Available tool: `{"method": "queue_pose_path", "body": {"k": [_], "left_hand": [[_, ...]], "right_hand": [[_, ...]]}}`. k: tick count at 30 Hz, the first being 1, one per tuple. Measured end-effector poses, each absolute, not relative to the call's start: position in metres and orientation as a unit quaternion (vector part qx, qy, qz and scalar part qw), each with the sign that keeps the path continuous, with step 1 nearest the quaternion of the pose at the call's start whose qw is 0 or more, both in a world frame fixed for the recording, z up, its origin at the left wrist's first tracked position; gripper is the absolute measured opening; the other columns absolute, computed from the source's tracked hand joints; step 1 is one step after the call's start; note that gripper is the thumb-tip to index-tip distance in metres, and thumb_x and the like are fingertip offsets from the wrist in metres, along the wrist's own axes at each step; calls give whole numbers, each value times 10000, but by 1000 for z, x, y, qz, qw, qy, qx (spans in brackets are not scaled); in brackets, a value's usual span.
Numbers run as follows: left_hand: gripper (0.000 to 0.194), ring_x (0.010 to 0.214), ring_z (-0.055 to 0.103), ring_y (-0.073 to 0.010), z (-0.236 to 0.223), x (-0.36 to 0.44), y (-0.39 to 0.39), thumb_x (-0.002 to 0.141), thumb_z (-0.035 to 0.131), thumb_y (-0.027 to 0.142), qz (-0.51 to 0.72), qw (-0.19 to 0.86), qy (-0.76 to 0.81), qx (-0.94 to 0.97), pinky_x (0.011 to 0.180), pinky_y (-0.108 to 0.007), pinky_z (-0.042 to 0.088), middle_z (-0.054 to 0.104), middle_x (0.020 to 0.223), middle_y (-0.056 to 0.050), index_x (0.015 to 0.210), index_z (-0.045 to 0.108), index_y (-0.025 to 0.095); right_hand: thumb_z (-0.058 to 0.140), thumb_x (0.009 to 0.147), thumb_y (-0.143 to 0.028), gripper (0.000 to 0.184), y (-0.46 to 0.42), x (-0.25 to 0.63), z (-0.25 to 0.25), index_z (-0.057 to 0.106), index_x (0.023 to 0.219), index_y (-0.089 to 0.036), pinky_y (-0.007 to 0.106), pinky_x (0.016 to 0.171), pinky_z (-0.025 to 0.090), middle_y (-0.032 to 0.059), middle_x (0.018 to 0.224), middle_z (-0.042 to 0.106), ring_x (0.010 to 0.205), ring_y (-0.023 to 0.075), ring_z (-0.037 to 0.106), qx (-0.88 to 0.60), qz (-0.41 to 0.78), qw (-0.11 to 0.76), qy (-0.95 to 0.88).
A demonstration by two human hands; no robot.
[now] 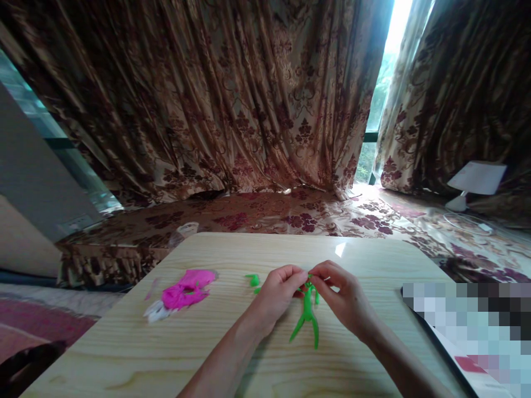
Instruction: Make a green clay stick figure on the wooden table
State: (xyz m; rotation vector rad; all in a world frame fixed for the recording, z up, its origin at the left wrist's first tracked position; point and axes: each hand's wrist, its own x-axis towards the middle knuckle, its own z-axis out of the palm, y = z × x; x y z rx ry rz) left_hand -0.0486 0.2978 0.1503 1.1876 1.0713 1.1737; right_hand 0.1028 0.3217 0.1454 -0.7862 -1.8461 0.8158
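A bright green figure (307,309), apparently of soft modelling clay, lies over the table with two thin legs pointing towards me and an arm at its side. Its upper end is between my hands. The fingers of my left hand (279,288) are pinched at that end from the left. My right hand (341,292) pinches the same spot from the right, thumb and index finger together. Fingertips partly hide the top of the figure. Just left of my left hand, small green pieces (254,281) lie on the table, one partly covered by that hand.
A crumpled bright pink piece (186,293) with a whitish end lies on the pale wooden table (166,354) at left. A dark-edged object, mostly pixelated, occupies the right edge. Beyond stand a white lamp (477,178) and patterned curtains (249,99).
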Motion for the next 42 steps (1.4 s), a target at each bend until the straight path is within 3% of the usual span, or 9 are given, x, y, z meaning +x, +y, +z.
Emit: {"method": "queue_pose_path", "body": {"k": [5,14,21,27,33,42], "left_hand": [[237,711,543,-134,150,-49,298,761,539,367,493,549,452,501,711,-262,415,594,719,-24,741,608,141],[266,626,528,-120,151,-48,298,707,602,401,495,552,450,498,625,-242,393,597,673,-26,751,620,139],[245,643,551,-128,152,-51,301,716,576,388,487,546,476,487,642,-258,415,608,679,-31,738,605,145],[238,539,505,-102,145,-78,310,645,630,374,500,449,557,488,548,-224,389,569,578,4,689,589,144],[227,467,457,-87,140,-100,305,622,636,371,498,382,600,496,471,-207,355,539,524,30,671,594,154],[206,473,467,-96,135,-92,304,642,616,353,482,395,599,504,437,-203,367,518,522,35,693,569,158]], "right_hand": [[485,839,-235,204,321,102,142,620,987,-197,234,617,488,32,839,617,732,137,588,-327,343,476,-741],[525,806,-217,126,324,103,143,646,808,-182,231,601,475,17,751,609,700,136,580,-338,344,469,-740],[479,838,-310,254,329,104,134,614,1001,-169,253,608,491,36,768,658,663,138,591,-368,418,478,-679],[483,817,-245,192,340,111,122,629,929,-190,264,637,481,36,828,643,686,144,596,-396,292,464,-737],[521,772,-264,256,339,110,115,595,1012,-213,294,701,452,46,899,616,794,173,581,-441,193,382,-789],[594,688,-332,515,334,89,136,489,1172,-189,296,624,386,73,843,653,784,238,591,-497,103,209,-836]]}}
